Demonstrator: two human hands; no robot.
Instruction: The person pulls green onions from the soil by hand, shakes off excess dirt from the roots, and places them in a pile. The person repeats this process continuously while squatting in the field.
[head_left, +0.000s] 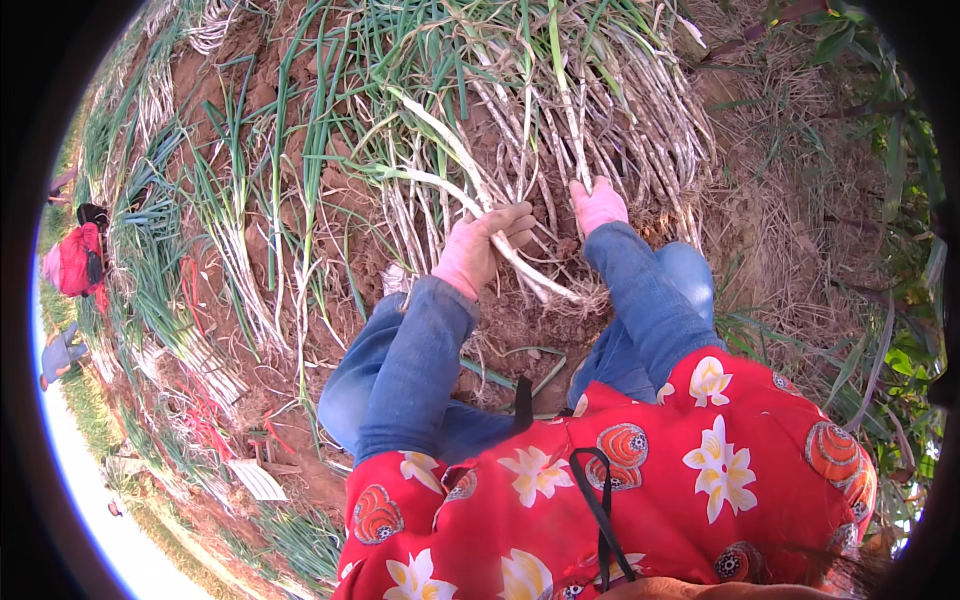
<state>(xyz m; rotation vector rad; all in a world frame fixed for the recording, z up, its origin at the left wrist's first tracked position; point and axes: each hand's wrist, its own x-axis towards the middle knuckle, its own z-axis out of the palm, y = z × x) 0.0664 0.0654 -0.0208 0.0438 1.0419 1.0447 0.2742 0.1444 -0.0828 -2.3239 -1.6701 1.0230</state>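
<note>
My left hand (480, 244) is closed around white-stemmed scallions (442, 129), at least two. Their roots (581, 298) hang to the right, over the soil between my knees, and their green tops point up and left. Farther right, my right hand (600, 204) grips the lower stem of another scallion (571, 112), whose leaves run away from me. That stem lies against a large pile of scallions (652, 127) with soil-stained stalks. Both hands appear to be in pink gloves; the fingertips of the left look soiled. My right fingers are partly hidden from above.
Loose scallions (244, 277) lie on the reddish soil to the left. Beyond them are bundled scallions (210, 367) and red ties (202, 427). A person in red (79, 259) is at the far left. Dry straw (780, 202) and leafy plants (900, 360) border the right.
</note>
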